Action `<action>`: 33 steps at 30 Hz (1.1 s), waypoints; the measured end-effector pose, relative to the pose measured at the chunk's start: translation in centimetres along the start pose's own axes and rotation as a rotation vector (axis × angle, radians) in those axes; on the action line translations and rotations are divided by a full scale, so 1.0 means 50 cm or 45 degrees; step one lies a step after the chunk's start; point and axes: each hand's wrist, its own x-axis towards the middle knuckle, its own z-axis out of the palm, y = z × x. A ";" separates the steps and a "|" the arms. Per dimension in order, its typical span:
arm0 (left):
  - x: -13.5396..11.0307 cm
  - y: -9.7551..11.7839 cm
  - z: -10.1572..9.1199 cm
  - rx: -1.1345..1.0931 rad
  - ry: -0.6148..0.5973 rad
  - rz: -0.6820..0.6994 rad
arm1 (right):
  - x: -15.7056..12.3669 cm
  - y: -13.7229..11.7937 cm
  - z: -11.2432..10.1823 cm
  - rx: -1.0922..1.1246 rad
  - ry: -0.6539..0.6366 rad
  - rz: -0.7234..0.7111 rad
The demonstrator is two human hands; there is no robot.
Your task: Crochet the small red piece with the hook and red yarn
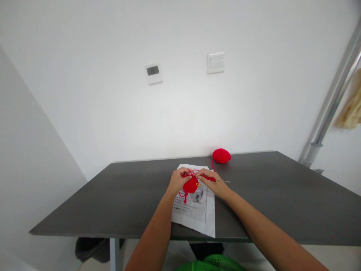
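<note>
A round piece of red crochet work (pixel 190 185) is pinched in my left hand (pixel 177 179), with a loose red yarn tail hanging below it. A small yellow stitch marker (pixel 198 184) sits at its right edge. My right hand (pixel 210 180) is closed around a crochet hook (pixel 212 178) with a red handle; its thin pale end sticks out to the right. The hook's tip meets the upper edge of the work, where the fingers hide the detail. Under both hands lies a printed paper sheet (pixel 194 214) with text and a dark picture.
A ball of red yarn (pixel 221 156) rests at the back of the dark grey table (pixel 135 195), its strand running toward my hands. Behind rises a white wall with a thermostat (pixel 153 73) and a switch plate (pixel 216 63). A black bin (pixel 93 248) stands below the left side.
</note>
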 end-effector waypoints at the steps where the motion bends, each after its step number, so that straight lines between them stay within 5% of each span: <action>1: 0.000 0.001 0.001 0.039 -0.001 0.025 | 0.000 0.002 0.002 -0.007 0.001 -0.026; 6: -0.001 0.009 0.007 0.122 -0.017 0.070 | 0.001 0.015 0.011 -0.068 0.032 -0.131; 21: 0.001 -0.003 0.012 -0.523 -0.035 -0.360 | -0.004 0.022 0.005 -0.187 0.042 -0.256; 33: -0.009 0.007 0.025 -0.804 -0.061 -0.469 | -0.006 0.018 0.022 -0.676 -0.048 -0.400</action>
